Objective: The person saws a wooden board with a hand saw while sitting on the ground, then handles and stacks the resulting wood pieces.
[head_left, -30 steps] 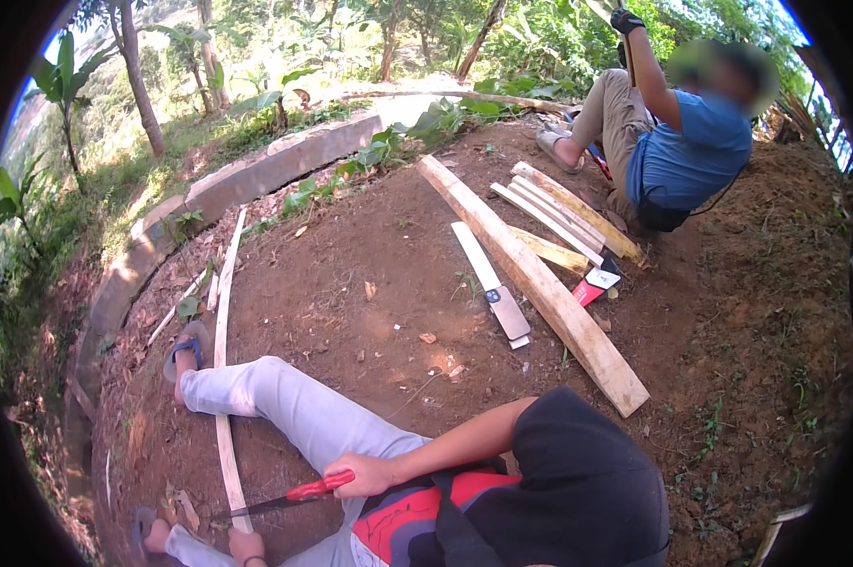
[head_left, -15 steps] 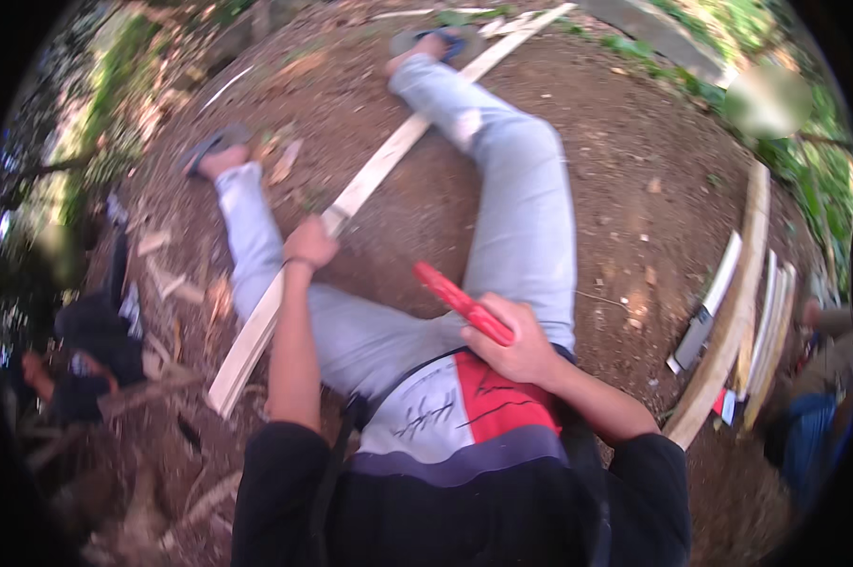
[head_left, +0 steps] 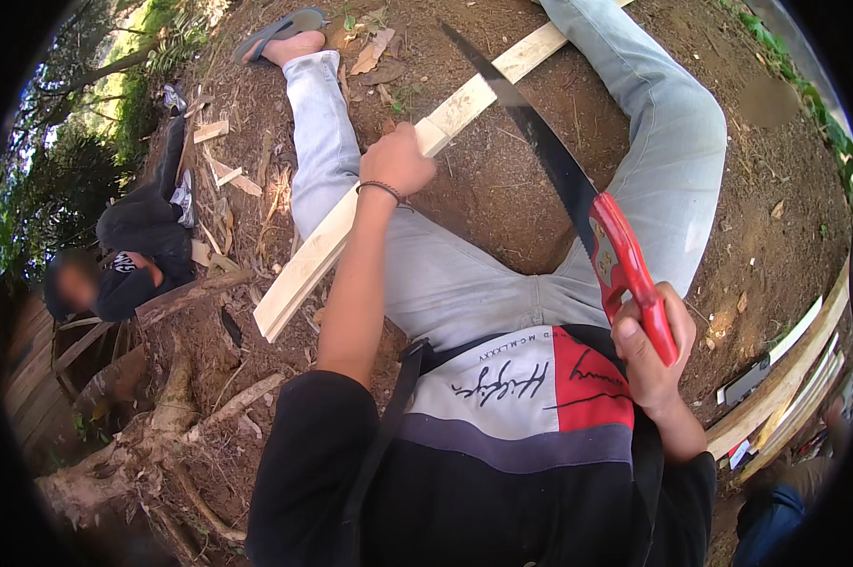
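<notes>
My left hand (head_left: 398, 163) is closed around a long pale wooden plank (head_left: 323, 260), which slants across my lap from near left to far right. At its near end the wood looks like two layers lying together, and a step or joint shows just beyond my fingers. In my right hand (head_left: 658, 345) I grip the red handle of a handsaw (head_left: 559, 156). The dark toothed blade points up and away to the left, its far part passing in front of the plank. Whether blade and wood touch, I cannot tell.
My legs in pale jeans (head_left: 672, 123) are spread on brown soil. Another person in dark clothes (head_left: 148, 236) is at the left, near wood scraps (head_left: 233, 178) and tree roots (head_left: 171, 416). Several boards (head_left: 795, 378) lie at the right, beside part of someone in blue (head_left: 771, 520).
The saw has swung upright, with its blade now plainly visible, and my right hand has turned. The whole view has shifted. My left hand stays on the plank.
</notes>
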Demonstrator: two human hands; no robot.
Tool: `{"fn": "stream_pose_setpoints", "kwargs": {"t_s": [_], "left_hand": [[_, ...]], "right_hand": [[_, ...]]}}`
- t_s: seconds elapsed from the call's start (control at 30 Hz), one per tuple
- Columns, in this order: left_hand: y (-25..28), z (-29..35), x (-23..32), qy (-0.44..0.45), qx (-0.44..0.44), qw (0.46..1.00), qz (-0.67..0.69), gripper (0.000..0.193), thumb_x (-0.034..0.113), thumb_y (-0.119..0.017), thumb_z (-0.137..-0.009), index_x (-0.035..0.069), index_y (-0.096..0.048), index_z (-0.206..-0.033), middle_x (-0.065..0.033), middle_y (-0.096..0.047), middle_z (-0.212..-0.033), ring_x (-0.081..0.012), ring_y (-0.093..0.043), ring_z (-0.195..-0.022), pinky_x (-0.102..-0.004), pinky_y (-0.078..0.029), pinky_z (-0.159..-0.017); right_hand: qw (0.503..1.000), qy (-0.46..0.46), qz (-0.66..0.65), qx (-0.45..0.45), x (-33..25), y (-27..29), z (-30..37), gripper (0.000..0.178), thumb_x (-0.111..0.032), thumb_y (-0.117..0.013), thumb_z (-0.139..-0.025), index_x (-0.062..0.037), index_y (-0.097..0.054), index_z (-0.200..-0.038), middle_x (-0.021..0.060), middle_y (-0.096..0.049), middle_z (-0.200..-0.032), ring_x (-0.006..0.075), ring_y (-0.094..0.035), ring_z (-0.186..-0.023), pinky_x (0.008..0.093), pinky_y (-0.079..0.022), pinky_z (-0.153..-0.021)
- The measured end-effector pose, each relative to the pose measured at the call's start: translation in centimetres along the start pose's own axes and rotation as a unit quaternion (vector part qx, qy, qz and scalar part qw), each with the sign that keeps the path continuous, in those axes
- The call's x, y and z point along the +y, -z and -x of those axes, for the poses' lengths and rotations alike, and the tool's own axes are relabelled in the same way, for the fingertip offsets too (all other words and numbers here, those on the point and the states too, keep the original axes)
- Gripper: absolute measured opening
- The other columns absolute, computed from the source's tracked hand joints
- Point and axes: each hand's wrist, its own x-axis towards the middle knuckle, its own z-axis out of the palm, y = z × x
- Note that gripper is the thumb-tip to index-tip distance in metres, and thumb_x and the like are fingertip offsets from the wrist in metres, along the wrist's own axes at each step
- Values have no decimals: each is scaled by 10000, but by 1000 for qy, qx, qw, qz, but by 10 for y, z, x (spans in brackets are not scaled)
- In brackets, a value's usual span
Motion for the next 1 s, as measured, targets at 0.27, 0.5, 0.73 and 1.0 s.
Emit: {"fn": "stream_pose_setpoints", "kwargs": {"t_s": [0.27,0.5,0.73,1.0], "left_hand": [[9,0,5,18,14,1000,-12,392,223,-676,-680,-20,-577,-970,-250,-670,-934,-405,-653,-904,-466,-519,-806],[7,-2,8,32,29,999,-21,383,214,-696,-665,-21,-583,-946,-260,-667,-914,-413,-654,-883,-481,-525,-773],[11,-6,8,33,-2,999,-12,364,187,-673,-661,-18,-585,-948,-257,-669,-912,-421,-652,-881,-484,-521,-777],[12,-11,13,31,-6,999,-21,356,171,-643,-670,-5,-586,-975,-255,-668,-951,-411,-648,-925,-484,-512,-803]], "right_hand": [[987,98,74,-99,12,-9,-59,168,-116,-701,-748,-4,-575,-748,77,-493,-572,195,-497,-462,304,-375,-463],[985,84,52,-141,21,-24,-76,157,-112,-691,-766,-15,-570,-742,78,-480,-574,185,-489,-455,296,-364,-457],[993,15,15,-117,22,-1,-45,177,-143,-670,-765,2,-570,-746,67,-464,-517,146,-487,-431,282,-352,-440],[989,42,61,-128,8,-30,-68,140,-118,-647,-757,-11,-561,-730,81,-464,-536,187,-494,-436,330,-350,-431]]}}
